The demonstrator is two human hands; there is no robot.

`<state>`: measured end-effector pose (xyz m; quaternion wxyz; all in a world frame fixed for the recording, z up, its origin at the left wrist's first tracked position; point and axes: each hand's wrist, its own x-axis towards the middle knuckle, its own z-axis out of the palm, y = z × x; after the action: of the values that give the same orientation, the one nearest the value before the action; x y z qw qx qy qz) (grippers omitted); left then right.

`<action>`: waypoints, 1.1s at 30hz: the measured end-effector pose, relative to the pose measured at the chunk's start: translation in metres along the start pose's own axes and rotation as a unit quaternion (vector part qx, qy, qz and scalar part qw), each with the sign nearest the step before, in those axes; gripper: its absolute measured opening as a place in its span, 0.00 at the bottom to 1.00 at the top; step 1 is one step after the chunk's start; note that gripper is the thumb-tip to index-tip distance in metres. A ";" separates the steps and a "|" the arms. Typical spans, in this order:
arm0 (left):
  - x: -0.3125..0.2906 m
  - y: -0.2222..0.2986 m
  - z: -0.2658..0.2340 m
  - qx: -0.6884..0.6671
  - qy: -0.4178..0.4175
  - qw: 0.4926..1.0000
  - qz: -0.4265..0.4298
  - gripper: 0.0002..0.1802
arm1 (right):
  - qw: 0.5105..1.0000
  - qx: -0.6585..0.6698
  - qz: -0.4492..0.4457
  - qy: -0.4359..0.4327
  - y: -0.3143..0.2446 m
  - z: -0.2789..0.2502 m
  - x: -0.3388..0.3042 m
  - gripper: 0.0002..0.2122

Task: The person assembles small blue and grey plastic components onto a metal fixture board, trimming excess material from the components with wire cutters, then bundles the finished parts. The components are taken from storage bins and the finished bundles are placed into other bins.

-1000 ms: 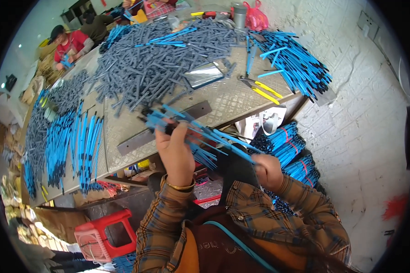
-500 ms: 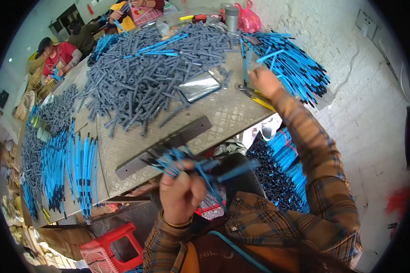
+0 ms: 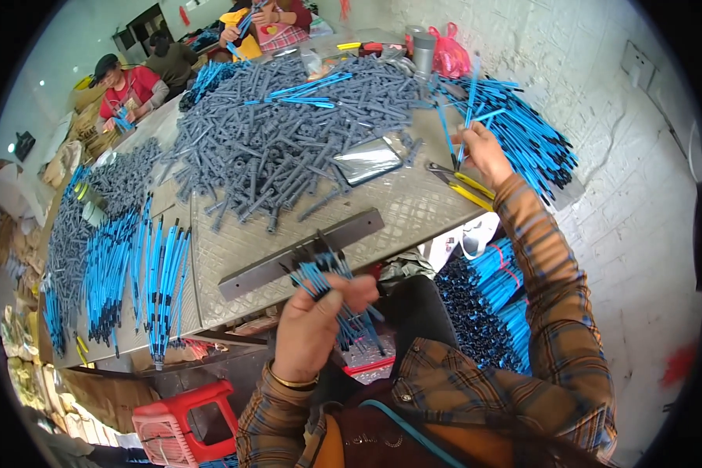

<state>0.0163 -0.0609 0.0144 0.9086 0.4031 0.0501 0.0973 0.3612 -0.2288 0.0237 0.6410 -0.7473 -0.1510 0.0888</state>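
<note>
My left hand (image 3: 306,337) is closed round a bundle of thin blue sticks with black ends (image 3: 313,279), in front of the table's near edge. The bundle's black tips point up over a dark metal bar. My right hand (image 3: 487,154), at the right of the table, pinches a blue stick (image 3: 471,97) that stands nearly upright. Beside that hand lies a big pile of blue sticks with black ends (image 3: 534,140). Pliers with yellow handles (image 3: 469,189) lie just below the right hand.
Grey ribbed plastic pieces (image 3: 249,132) heap across the table. A dark metal bar (image 3: 304,253) lies near the front edge, a shiny flat packet (image 3: 368,161) behind it. More blue sticks (image 3: 160,281) lie at left. A red stool (image 3: 187,417) stands below. Co-workers (image 3: 129,93) sit beyond.
The view has shifted, so the table appears farther right. In my left hand the bundle, blurred and spread before, is now tighter. My right hand remains by the pile, its stick now raised upright.
</note>
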 end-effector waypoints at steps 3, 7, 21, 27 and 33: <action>0.009 0.000 0.009 0.007 0.039 0.998 0.045 0.13 | 0.986 0.091 -0.007 -0.138 -0.013 0.002 -0.070 0.06; 0.036 -0.001 0.016 0.023 0.093 0.987 0.125 0.15 | 0.949 0.060 -0.168 -0.258 0.021 0.026 -0.171 0.04; 0.026 -0.019 0.012 0.070 0.141 0.946 0.285 0.14 | 0.798 -0.300 -0.441 -0.280 0.019 0.053 -0.227 0.07; 0.024 -0.015 0.011 0.041 0.128 0.960 0.247 0.11 | 0.782 -0.307 -0.424 -0.339 0.030 0.052 -0.229 0.07; 0.028 -0.014 0.020 0.097 0.165 0.960 0.206 0.07 | 0.763 -0.294 -0.456 -0.352 0.041 0.050 -0.218 0.06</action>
<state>0.0486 -0.0789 0.0172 0.8046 0.4692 0.1240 0.3424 0.1452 -0.2615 -0.0378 0.2564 -0.6589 -0.7072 -0.0061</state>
